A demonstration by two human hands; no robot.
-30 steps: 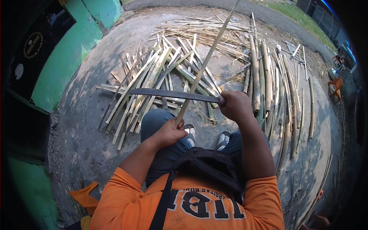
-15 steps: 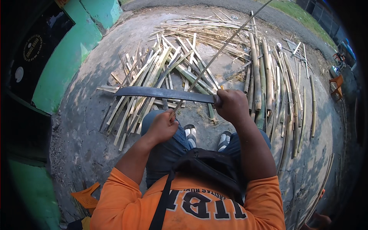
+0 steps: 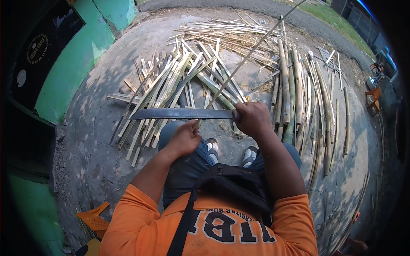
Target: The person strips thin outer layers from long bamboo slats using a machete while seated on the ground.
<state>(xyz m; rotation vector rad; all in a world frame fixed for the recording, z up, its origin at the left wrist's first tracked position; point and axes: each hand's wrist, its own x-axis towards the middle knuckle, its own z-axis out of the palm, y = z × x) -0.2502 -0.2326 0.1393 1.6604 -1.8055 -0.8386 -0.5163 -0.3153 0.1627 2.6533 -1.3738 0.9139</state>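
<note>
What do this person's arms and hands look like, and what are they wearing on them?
Both arms are bare from above the elbow down, under the short sleeves of an orange shirt with dark lettering. The left hand and right hand wear no gloves; no watch or ring shows. A black strap crosses the chest.

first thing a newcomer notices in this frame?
The long dark machete blade, held level across the middle by the right hand, while the left hand pinches a thin bamboo strip that crosses the blade and slants up to the top right. Behind them, split bamboo slats fan out over the concrete ground.
</note>
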